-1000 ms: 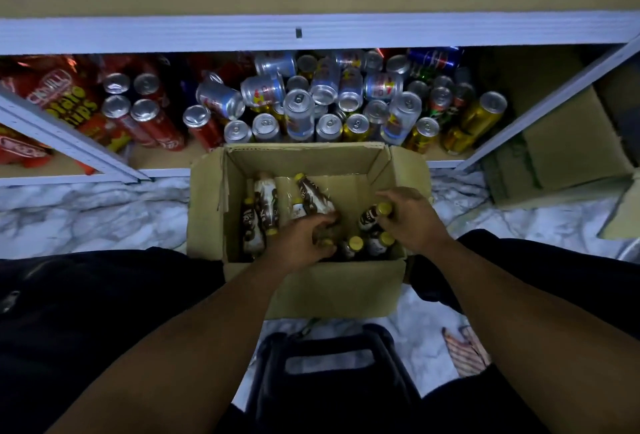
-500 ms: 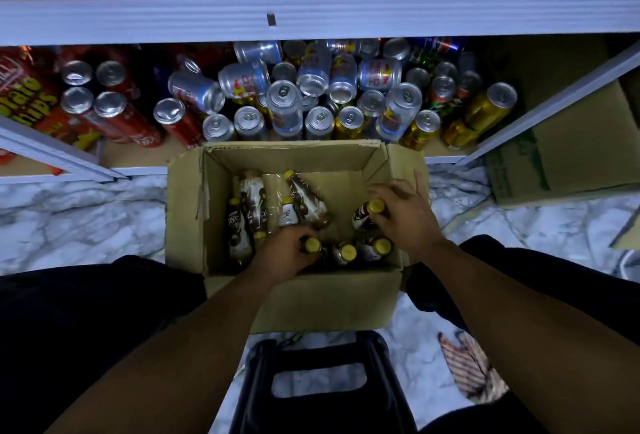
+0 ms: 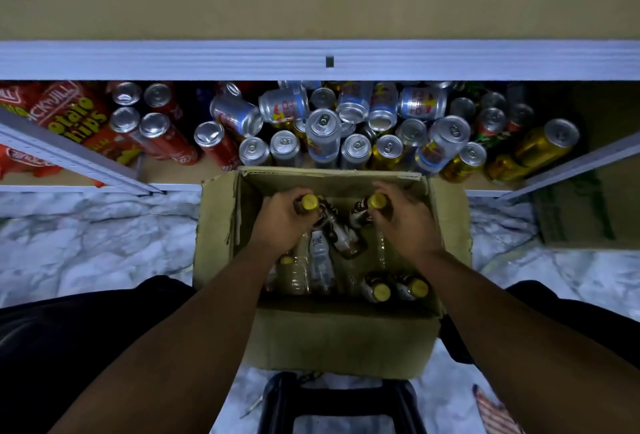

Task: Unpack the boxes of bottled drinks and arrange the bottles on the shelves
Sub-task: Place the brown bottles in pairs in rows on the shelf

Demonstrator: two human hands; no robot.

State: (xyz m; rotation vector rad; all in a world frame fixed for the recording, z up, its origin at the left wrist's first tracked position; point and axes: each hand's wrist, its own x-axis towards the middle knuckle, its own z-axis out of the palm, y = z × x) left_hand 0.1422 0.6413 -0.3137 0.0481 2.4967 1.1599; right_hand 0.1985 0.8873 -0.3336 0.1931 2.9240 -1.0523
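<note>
1. The open, corrugated cardboard box (image 3: 221,253) sits on the veined marble floor (image 3: 86,243), its far edge at the low shelf's (image 3: 86,187) front edge.
2. The left hand (image 3: 280,222) is clenched round a brown bottle (image 3: 309,202) with a yellow cap, near the box's far wall.
3. The right hand (image 3: 405,225), knuckles up, grasps a second bottle (image 3: 375,201) beside it.
4. Two capped bottles (image 3: 381,291) stand in the box's near right corner.
5. Shiny cylindrical cans (image 3: 322,128) crowd the shelf.

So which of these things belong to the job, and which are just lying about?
Job: cardboard box; left hand gripping left bottle; right hand gripping right bottle; other bottles inside; shelf.
Lying about: drink cans; chip bags; black stool.
</note>
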